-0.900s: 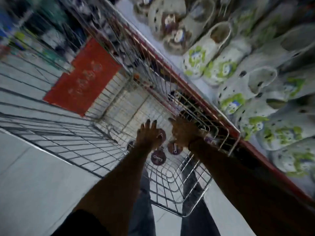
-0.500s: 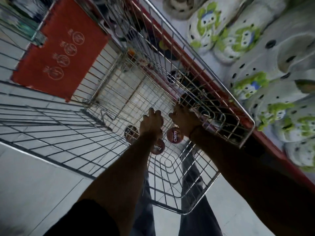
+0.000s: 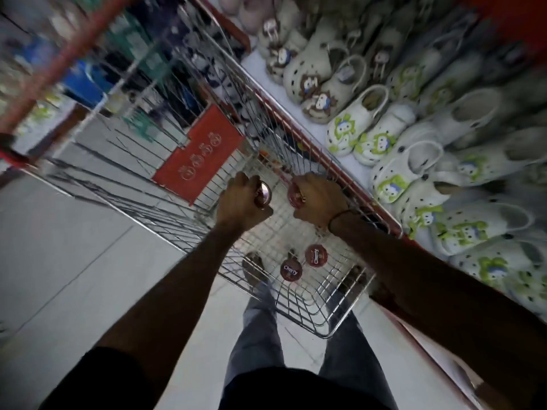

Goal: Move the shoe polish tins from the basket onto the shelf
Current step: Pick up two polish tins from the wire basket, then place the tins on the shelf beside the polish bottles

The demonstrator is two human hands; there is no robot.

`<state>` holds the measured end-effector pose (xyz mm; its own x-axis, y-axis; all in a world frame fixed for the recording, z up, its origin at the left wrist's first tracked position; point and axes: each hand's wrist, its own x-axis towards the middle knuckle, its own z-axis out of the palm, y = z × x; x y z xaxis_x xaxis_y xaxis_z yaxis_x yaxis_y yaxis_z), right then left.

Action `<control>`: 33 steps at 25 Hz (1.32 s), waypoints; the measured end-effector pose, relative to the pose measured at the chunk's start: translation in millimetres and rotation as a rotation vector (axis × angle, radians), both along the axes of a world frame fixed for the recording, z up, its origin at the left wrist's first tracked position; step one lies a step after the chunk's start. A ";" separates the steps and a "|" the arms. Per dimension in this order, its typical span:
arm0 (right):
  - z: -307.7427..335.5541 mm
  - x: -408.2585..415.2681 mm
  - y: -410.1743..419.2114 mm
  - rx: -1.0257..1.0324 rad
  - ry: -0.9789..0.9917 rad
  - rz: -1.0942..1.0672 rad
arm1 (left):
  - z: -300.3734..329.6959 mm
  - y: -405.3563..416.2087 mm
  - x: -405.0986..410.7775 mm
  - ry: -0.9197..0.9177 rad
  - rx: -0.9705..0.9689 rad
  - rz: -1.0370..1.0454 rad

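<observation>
Reading "Cherry": basket tin [image 3: 291, 270] lid

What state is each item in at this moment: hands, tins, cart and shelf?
Left hand: closed around a tin, lifted above the cart floor.
Right hand: closed around a red tin, also lifted.
Cherry tin: lying flat on the cart floor, lid up.
Second loose tin: flat beside it, lid up.
Cart: wire, open-topped, two tins left inside.
Shelf: full of clogs; no tins visible on it.
</observation>
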<state>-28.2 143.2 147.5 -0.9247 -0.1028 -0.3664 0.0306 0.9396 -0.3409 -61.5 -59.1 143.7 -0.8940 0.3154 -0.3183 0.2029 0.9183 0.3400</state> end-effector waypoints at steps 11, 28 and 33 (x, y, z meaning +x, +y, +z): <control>303.0 -24.7 72.9 -0.022 0.603 -0.193 | 261.5 52.0 -83.1 0.559 0.494 -0.201; 328.3 41.7 307.9 0.360 0.460 -0.718 | 311.0 401.2 -62.9 0.243 0.440 -0.642; 324.1 18.5 333.9 0.361 0.455 -0.739 | 318.0 429.3 -78.5 0.226 0.384 -0.615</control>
